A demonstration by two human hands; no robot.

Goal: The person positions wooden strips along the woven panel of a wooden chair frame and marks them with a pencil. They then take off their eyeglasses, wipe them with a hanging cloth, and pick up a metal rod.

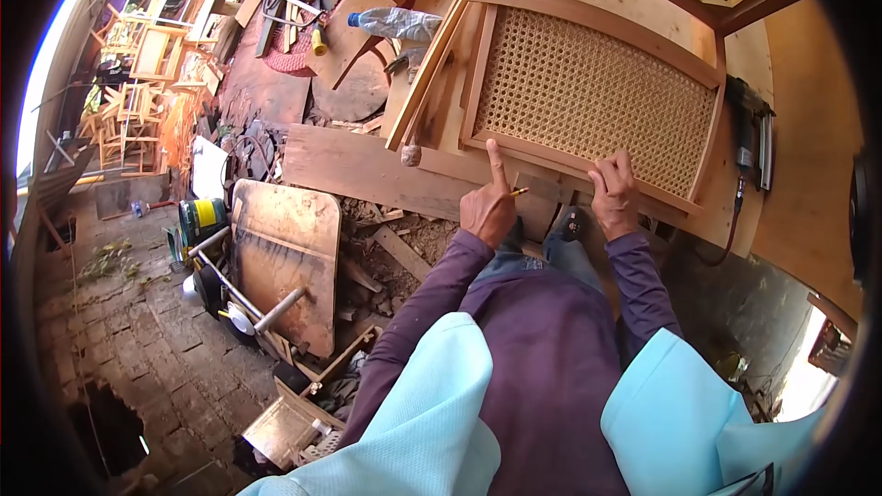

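At the table's [813,174] near edge, a cane-panelled frame [597,83] is lying beyond my pointing left hand [489,213], pencil [520,191] gripped, and half-curled right hand [616,200], hold unclear.

Daylight comes strongest from far left of the cane panel [597,96], where the piled chairs [138,119] glow warm and the outer edge burns out to white and blue. Another blown-out patch glares below and right of the panel. The brick floor [156,321], below-left of it, is dimmer. Wide-angle distortion bows the surroundings — black rims the view — while the panel looks crisp, the chairs soft.
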